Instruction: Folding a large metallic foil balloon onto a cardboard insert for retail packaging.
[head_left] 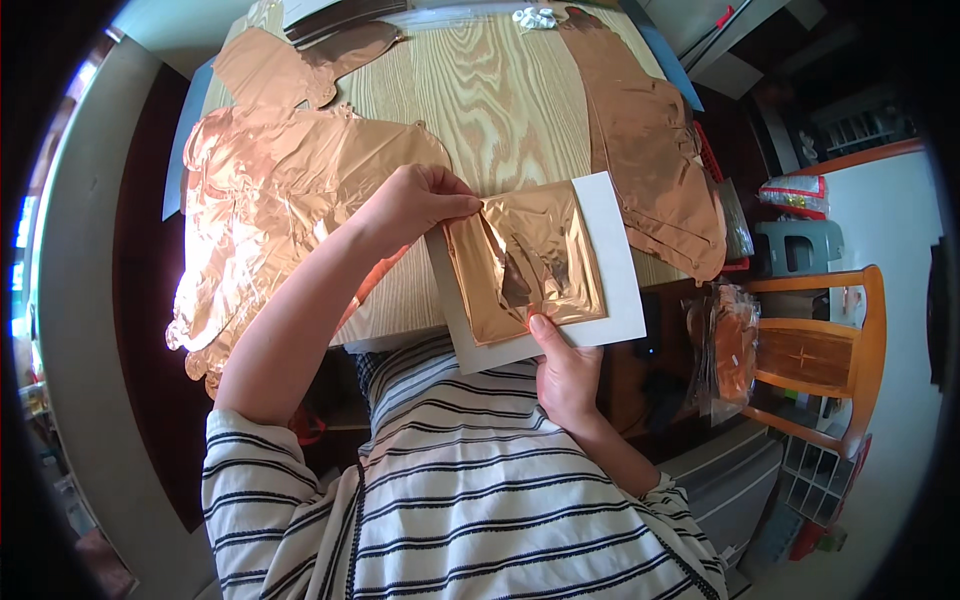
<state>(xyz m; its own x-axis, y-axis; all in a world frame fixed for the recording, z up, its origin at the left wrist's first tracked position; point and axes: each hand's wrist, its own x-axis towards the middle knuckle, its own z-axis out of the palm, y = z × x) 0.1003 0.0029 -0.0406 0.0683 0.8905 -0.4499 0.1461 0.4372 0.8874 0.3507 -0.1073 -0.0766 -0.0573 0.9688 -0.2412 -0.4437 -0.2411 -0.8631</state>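
A folded rose-gold foil balloon (560,250) lies flat on a white card (615,245), held at the table's near edge in front of my body. My left hand (430,195) pinches the balloon's upper left corner between thumb and fingertips. From below, my right hand (568,378) grips the card and the balloon's lower edge, its thumb on top and the other fingers hidden underneath. The folded foil is creased and shiny, with a dark gap between its folds. Left of my arm, flattened foil balloons (270,170) lie spread on the table, partly covered by my forearm.
The wood-grain table (500,110) carries another long flat foil balloon (650,140) on its right side. A crumpled white piece (534,18) sits at the far edge. To the right stand a wooden chair (865,340), hanging clear packets (730,345) and a grey stool (800,245).
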